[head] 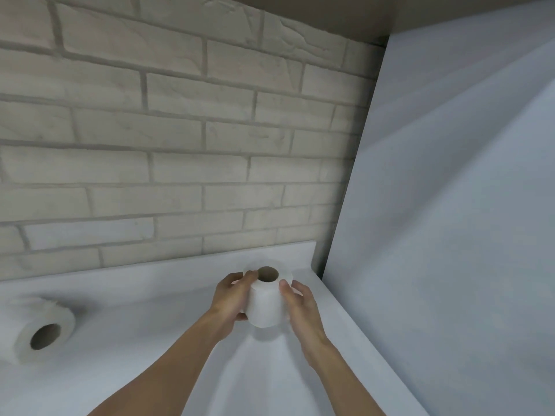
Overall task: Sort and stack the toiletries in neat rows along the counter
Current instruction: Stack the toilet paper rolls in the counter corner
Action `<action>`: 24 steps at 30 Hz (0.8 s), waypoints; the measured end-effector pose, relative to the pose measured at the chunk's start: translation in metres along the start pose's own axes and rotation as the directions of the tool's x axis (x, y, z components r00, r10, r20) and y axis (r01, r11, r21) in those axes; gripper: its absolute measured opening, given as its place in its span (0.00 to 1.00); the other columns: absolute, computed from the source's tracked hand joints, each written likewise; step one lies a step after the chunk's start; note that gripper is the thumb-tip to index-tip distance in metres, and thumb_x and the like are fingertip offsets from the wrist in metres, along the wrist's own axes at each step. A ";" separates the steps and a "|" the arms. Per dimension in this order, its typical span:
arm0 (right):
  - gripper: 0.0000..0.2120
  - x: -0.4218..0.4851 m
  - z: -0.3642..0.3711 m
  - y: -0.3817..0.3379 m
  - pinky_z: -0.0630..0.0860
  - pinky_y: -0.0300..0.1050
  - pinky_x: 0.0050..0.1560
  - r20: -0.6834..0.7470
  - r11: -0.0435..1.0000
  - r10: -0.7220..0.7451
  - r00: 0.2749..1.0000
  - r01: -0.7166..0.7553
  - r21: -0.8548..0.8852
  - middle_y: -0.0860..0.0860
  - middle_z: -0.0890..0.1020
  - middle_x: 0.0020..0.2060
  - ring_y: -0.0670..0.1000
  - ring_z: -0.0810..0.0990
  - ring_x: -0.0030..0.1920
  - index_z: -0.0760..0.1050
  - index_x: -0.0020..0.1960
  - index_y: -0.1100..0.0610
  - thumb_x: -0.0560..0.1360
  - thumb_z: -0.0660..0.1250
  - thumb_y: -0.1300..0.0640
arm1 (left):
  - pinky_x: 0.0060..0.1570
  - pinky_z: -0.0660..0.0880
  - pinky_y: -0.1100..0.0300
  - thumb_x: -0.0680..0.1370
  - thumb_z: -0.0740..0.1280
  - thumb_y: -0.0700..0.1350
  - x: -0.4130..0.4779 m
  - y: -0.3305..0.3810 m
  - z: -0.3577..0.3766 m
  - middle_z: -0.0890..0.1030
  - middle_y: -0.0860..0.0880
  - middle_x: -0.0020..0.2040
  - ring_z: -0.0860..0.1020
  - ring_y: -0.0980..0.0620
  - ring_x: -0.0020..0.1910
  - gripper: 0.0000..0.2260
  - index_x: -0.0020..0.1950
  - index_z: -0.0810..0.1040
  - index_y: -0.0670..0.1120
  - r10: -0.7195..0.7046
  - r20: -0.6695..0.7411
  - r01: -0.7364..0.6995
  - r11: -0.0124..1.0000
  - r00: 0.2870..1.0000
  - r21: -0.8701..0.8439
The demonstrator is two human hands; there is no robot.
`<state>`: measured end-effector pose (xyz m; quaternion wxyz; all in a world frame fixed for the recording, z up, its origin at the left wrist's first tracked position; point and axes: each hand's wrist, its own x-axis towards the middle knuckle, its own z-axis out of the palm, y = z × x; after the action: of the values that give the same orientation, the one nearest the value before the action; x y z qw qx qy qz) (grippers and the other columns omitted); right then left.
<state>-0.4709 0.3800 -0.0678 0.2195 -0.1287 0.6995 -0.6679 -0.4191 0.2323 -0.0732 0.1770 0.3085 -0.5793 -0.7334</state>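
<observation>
A white toilet paper roll (pixel 265 301) stands upright near the back right corner of the white counter (pixel 150 340), its cardboard core facing up. My left hand (pixel 232 298) grips its left side, thumb over the top rim. My right hand (pixel 301 304) holds its right side, fingers curled round it. Whether the roll touches the counter I cannot tell. A second toilet paper roll (pixel 42 331) lies on its side at the far left, its core hole facing me.
A pale brick wall (pixel 180 145) runs behind the counter. A plain white side panel (pixel 450 235) closes the counter on the right, meeting the wall at the corner. The counter's right edge slants toward the lower right.
</observation>
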 end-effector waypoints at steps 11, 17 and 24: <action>0.15 0.078 -0.028 0.014 0.75 0.35 0.52 -0.150 0.986 -0.120 0.981 0.136 0.101 0.39 0.78 0.57 0.43 0.78 0.59 0.71 0.63 0.42 0.78 0.66 0.47 | 0.52 0.80 0.45 0.77 0.65 0.56 0.062 -0.014 0.075 0.80 0.50 0.55 0.81 0.48 0.51 0.19 0.64 0.71 0.50 0.016 -0.048 -0.018 0.999 0.999 -0.042; 0.15 0.118 -0.046 0.023 0.75 0.34 0.49 -0.194 0.983 -0.091 0.977 0.119 0.140 0.40 0.80 0.56 0.41 0.80 0.56 0.72 0.67 0.44 0.80 0.62 0.47 | 0.51 0.76 0.54 0.81 0.55 0.54 0.091 -0.025 0.107 0.81 0.51 0.53 0.79 0.52 0.52 0.13 0.54 0.77 0.52 0.059 0.008 -0.059 0.998 0.998 0.017; 0.07 0.169 -0.066 0.030 0.75 0.27 0.36 -0.248 0.985 -0.101 0.964 0.132 0.111 0.41 0.83 0.48 0.36 0.82 0.45 0.75 0.56 0.44 0.81 0.61 0.53 | 0.45 0.74 0.62 0.83 0.53 0.51 0.123 -0.033 0.128 0.81 0.54 0.54 0.78 0.58 0.52 0.13 0.58 0.76 0.53 0.089 0.063 -0.096 0.989 0.994 0.114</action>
<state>-0.6460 0.3599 -0.1198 0.1008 -0.0735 0.6686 -0.7331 -0.5921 0.2601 -0.1179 0.1758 0.2699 -0.6397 -0.6978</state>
